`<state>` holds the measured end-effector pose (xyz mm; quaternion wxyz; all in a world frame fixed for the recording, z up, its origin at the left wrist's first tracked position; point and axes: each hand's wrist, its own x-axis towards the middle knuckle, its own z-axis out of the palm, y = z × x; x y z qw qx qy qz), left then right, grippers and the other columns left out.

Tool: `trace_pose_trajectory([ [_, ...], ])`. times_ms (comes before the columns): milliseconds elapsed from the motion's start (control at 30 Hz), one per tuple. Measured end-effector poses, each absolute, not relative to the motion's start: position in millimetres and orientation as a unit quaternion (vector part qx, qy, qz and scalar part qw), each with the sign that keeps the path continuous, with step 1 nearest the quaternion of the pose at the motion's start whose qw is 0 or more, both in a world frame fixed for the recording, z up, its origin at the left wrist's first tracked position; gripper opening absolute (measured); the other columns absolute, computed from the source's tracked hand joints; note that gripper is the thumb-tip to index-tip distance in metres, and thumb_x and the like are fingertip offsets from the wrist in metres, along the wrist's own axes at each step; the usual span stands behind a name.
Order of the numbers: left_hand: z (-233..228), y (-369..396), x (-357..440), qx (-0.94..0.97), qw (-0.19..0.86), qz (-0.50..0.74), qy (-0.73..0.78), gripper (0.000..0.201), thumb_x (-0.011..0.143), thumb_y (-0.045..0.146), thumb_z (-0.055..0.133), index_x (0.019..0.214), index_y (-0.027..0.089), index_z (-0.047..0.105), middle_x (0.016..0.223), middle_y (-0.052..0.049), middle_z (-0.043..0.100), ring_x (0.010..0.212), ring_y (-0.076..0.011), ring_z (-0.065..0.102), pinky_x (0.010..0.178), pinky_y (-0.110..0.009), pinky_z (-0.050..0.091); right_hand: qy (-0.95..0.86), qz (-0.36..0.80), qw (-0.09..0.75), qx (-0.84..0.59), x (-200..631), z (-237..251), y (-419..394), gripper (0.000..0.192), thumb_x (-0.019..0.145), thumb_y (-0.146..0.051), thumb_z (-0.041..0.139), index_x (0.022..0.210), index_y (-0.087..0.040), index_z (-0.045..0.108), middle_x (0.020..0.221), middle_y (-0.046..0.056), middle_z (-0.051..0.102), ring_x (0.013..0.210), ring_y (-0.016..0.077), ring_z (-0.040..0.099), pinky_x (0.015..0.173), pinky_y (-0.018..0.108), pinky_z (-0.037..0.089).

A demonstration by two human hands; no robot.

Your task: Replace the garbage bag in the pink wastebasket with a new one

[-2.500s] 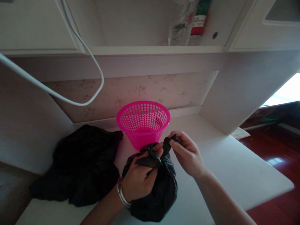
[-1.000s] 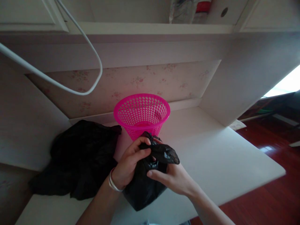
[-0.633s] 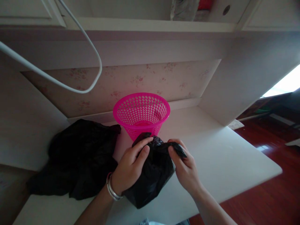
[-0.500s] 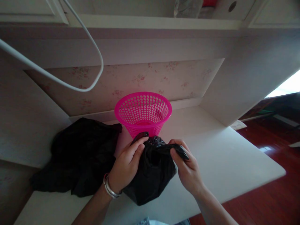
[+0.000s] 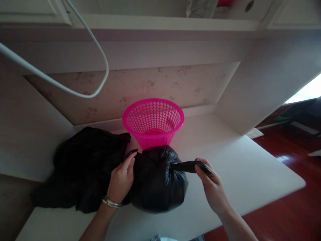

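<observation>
Black plastic, the small bag (image 5: pixel 157 182) now sits rounded on the white table (image 5: pixel 240 167), just in front of the pink basket (image 5: pixel 153 121). Half a second ago both hands bunched its neck; now the left hand (image 5: pixel 121 180) pinches one tail (image 5: pixel 132 152) and the right hand (image 5: pixel 212 187) pulls the other, fingers (image 5: pixel 200 170) closed on it, so the knot looks drawn tight. A larger black bag (image 5: pixel 85 170) lies beside.

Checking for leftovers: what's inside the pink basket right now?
The pink basket shows only its own perforated wall and floor; the black bag in front covers its lower outside.
</observation>
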<state>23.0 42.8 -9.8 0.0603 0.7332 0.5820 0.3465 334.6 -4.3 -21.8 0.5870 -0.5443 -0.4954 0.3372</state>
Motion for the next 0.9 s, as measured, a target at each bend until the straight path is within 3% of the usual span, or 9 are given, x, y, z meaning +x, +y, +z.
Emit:
trace_pose_trajectory([
  [100,12.2,34.8,26.2,0.732,0.075,0.382,0.558,0.035,0.100,0.029,0.049,0.128,0.020,0.068,0.111,-0.008,0.079,0.089,-0.0210,0.077,0.085,-0.029,0.059,-0.570,0.322,0.561,-0.506,332.7,12.6,0.1,0.019,0.094,-0.036,0.063,0.086,-0.021,0.070,0.107,0.008,0.062,0.086,0.0180,0.060,0.070,0.027,0.051],
  [233,52.3,31.4,34.7,0.751,0.115,0.408,0.505,0.031,0.099,0.024,0.053,0.126,0.021,0.069,0.090,-0.002,0.080,0.074,-0.0138,0.074,0.077,-0.022,0.059,-0.727,0.337,0.444,-0.401,315.7,64.8,10.4,0.021,0.097,-0.027,0.059,0.081,-0.018,0.070,0.141,0.014,0.054,0.083,0.0158,0.066,0.072,0.031,0.056],
  [333,76.6,29.8,49.7,0.793,0.133,0.416,0.424,0.029,0.098,0.015,0.053,0.121,0.021,0.070,0.093,-0.001,0.078,0.076,-0.0105,0.072,0.080,-0.019,0.057,-0.807,0.325,0.365,-0.331,293.8,85.6,20.5,0.018,0.094,-0.021,0.061,0.078,-0.017,0.068,0.150,0.014,0.048,0.088,0.0158,0.069,0.079,0.032,0.058],
  [467,90.1,25.1,68.7,0.847,0.179,0.421,0.271,0.033,0.094,0.004,0.053,0.116,0.022,0.071,0.107,-0.004,0.076,0.099,-0.0131,0.071,0.091,-0.023,0.056,-0.872,0.270,0.315,-0.260,272.0,89.5,31.4,0.018,0.086,-0.005,0.056,0.090,-0.017,0.068,0.128,0.013,0.065,0.111,0.0225,0.066,0.095,0.034,0.054],
  [533,87.2,22.9,70.2,0.840,0.189,0.443,0.251,0.038,0.093,0.001,0.055,0.121,0.024,0.069,0.118,-0.005,0.074,0.108,-0.0140,0.069,0.098,-0.026,0.054,-0.873,0.253,0.313,-0.275,273.0,86.4,33.6,0.018,0.088,-0.006,0.052,0.086,-0.016,0.066,0.097,0.009,0.070,0.089,0.0186,0.069,0.078,0.028,0.056],
  [633,72.0,19.9,63.1,0.795,0.193,0.482,0.314,0.040,0.094,0.005,0.058,0.125,0.028,0.068,0.131,-0.004,0.070,0.119,-0.0152,0.065,0.104,-0.027,0.050,-0.831,0.243,0.320,-0.385,290.4,81.9,33.4,0.021,0.096,-0.018,0.051,0.077,-0.017,0.060,0.066,0.001,0.062,0.057,0.0121,0.056,0.054,0.023,0.045],
  [700,55.7,17.0,57.3,0.743,0.221,0.504,0.380,0.033,0.095,0.011,0.059,0.119,0.030,0.072,0.126,-0.003,0.071,0.111,-0.0151,0.068,0.096,-0.024,0.054,-0.784,0.254,0.339,-0.453,308.0,81.4,32.0,0.022,0.098,-0.026,0.052,0.080,-0.017,0.062,0.066,0.001,0.064,0.056,0.0121,0.056,0.053,0.022,0.044],
  [800,23.6,9.0,54.3,0.660,0.306,0.513,0.456,0.021,0.096,0.021,0.059,0.106,0.028,0.075,0.101,-0.001,0.074,0.080,-0.0124,0.070,0.072,-0.022,0.057,-0.724,0.284,0.395,-0.488,335.6,85.9,29.9,0.025,0.098,-0.034,0.054,0.085,-0.018,0.068,0.074,0.003,0.072,0.066,0.0151,0.065,0.061,0.023,0.050],
  [900,-11.8,-3.6,58.3,0.609,0.388,0.485,0.493,0.018,0.095,0.029,0.059,0.097,0.025,0.076,0.085,-0.001,0.071,0.067,-0.0129,0.065,0.065,-0.023,0.055,-0.653,0.294,0.491,-0.496,362.3,94.9,30.7,0.026,0.093,-0.041,0.061,0.086,-0.019,0.072,0.081,0.005,0.075,0.075,0.0184,0.070,0.070,0.027,0.055],
])
